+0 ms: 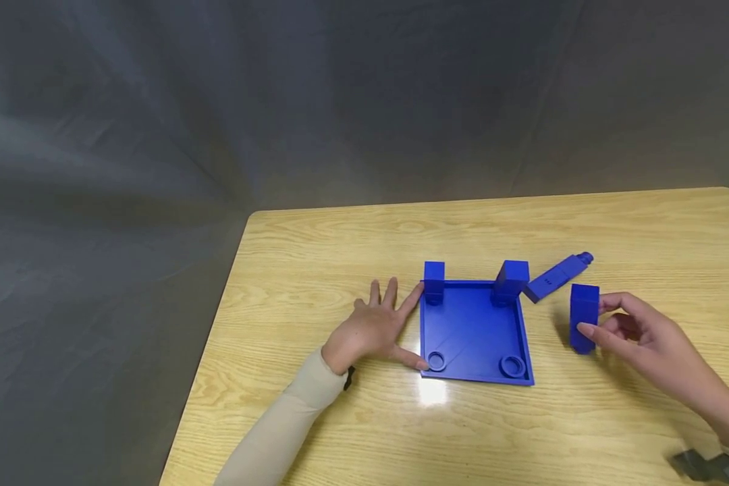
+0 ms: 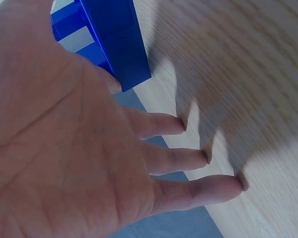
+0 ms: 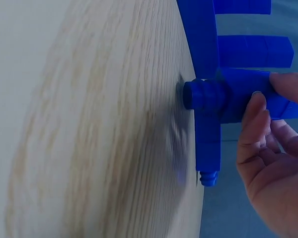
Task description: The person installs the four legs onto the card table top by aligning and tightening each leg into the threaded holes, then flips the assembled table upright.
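Observation:
A square blue tray (image 1: 474,334) with a low rim lies on the table. Two blue blocks stand upright at its far corners, the left block (image 1: 434,280) and the right block (image 1: 510,280). Round sockets, one at the near left (image 1: 436,361) and one at the near right (image 1: 512,366), show at the front corners. My left hand (image 1: 373,329) spreads its fingers beside the tray, thumb and index finger touching its left edge. My right hand (image 1: 644,337) pinches a blue block (image 3: 243,94) upright, its threaded end pointing down just above the table.
Another blue block (image 1: 559,277) with a threaded end lies on its side behind the held one, right of the tray. The wooden table (image 1: 316,250) ends at a far edge, beyond which hangs a dark grey curtain (image 1: 401,101).

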`<state>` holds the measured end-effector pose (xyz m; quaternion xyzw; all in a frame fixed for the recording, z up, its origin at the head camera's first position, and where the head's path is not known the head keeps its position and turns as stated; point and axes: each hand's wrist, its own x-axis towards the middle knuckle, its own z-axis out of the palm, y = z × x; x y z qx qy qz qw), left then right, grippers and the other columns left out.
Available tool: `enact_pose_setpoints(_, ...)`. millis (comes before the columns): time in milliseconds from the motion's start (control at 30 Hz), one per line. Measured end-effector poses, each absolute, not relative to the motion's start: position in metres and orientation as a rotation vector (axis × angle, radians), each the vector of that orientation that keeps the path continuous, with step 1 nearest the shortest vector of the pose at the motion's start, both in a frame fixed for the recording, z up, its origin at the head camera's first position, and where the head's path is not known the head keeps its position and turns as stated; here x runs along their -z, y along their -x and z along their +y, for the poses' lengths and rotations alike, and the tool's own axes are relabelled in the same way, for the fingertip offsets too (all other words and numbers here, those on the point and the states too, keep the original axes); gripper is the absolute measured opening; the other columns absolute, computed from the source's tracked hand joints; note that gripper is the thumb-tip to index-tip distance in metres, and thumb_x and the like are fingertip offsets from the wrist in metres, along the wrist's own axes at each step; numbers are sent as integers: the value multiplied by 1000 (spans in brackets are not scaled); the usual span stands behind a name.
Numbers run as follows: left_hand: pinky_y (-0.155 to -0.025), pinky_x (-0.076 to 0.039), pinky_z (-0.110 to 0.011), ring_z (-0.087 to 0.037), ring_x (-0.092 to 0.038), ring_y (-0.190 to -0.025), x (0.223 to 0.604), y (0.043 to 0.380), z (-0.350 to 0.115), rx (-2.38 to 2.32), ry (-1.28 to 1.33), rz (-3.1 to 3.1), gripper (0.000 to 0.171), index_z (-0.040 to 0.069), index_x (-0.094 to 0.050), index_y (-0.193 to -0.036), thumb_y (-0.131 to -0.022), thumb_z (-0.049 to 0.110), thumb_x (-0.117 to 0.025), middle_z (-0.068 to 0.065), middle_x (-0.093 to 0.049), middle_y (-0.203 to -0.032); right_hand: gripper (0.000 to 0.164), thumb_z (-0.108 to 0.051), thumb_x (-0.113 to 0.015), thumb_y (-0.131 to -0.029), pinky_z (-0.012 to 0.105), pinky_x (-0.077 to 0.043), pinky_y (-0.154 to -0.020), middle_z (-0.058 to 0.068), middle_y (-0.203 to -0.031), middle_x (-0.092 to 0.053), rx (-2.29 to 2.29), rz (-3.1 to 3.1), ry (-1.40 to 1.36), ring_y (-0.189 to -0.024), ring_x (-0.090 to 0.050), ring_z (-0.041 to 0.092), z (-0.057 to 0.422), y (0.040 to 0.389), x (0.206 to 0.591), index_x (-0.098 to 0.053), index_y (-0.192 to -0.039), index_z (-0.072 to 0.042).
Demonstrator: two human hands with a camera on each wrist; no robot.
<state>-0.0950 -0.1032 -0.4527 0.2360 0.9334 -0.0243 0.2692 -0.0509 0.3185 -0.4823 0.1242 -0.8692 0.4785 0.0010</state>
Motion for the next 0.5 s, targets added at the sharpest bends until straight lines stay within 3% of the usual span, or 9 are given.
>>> enact_pose_setpoints(500, -113, -35, -78, -59, -8, -159, 452, 98, -105, -5, -599, 2506, 145, 32, 17, -174, -76, 91, -74, -27, -2, -179, 33, 19, -75, -92, 26, -43, -53, 3, -84, -67, -1614, -2553, -465, -68, -66, 12, 284, 41, 465, -65, -112, -5)
